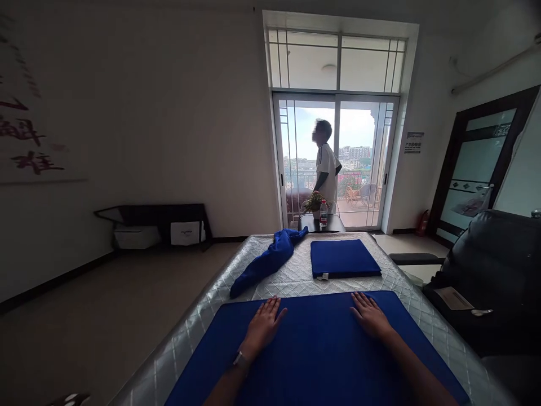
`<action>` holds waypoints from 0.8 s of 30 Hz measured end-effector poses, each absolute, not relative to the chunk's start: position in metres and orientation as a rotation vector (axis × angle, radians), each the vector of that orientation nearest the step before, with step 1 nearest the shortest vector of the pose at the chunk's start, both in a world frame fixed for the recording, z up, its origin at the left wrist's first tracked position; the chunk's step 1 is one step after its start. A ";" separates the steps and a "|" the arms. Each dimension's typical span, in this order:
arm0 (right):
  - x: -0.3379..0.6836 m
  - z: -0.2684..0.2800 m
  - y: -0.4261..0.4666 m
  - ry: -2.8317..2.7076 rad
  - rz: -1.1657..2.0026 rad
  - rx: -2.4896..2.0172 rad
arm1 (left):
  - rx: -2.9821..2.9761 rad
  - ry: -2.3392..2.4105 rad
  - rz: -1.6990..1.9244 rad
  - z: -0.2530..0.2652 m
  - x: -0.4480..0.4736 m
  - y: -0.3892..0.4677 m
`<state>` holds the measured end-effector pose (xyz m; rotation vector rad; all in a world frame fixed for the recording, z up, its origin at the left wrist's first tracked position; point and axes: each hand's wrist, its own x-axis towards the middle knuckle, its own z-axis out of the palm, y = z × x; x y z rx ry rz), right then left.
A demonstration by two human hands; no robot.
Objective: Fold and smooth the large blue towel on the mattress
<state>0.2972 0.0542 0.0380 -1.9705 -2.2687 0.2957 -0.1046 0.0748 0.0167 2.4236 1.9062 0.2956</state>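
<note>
Both your hands lie open, palms down, on the spread blue cloth, pressing or resting, you cannot tell which. Your left hand has its fingers straight and thumb out, the fingertips near the cloth's far edge; a wristwatch sits on that wrist. Your right hand mirrors it, well apart, fingers reaching toward the same edge. Neither grips anything. That cloth lies flat in front of you on a quilted silvery cover, running out of view at the bottom. Just past it, on your right, rests a folded blue cloth with a white tag at its near edge; on your left, a bunched blue cloth stretches diagonally. Beyond the cover, a bottle and a potted plant stand on a small black table, with a person behind.
</note>
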 end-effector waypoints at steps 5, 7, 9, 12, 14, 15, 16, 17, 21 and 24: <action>0.392 0.015 0.062 -2.030 0.106 -2.253 | 2.275 2.108 0.296 0.003 -0.194 0.083; 0.407 0.006 0.064 -1.983 0.069 -2.257 | 2.212 2.182 0.331 -0.002 -0.219 0.086; 0.412 0.000 0.067 -1.967 0.065 -2.240 | 2.206 2.194 0.353 -0.004 -0.234 0.088; 0.412 -0.003 0.070 -1.965 0.066 -2.222 | 2.156 2.207 0.329 -0.003 -0.241 0.087; 0.415 -0.003 0.071 -1.968 0.061 -2.214 | 2.095 2.237 0.319 -0.002 -0.241 0.086; 0.417 -0.003 0.071 -1.969 0.059 -2.210 | 2.075 2.247 0.320 -0.001 -0.241 0.086; 0.419 -0.003 0.071 -1.964 0.057 -2.213 | 2.067 2.252 0.329 -0.001 -0.242 0.085; 0.420 -0.004 0.071 -1.957 0.051 -2.219 | 2.061 2.260 0.340 -0.001 -0.244 0.085; 0.424 -0.006 0.071 -1.952 0.019 -2.230 | 1.986 2.311 0.381 -0.005 -0.257 0.086; 0.424 -0.007 0.072 -1.961 0.025 -2.215 | 1.976 2.324 0.419 -0.009 -0.264 0.087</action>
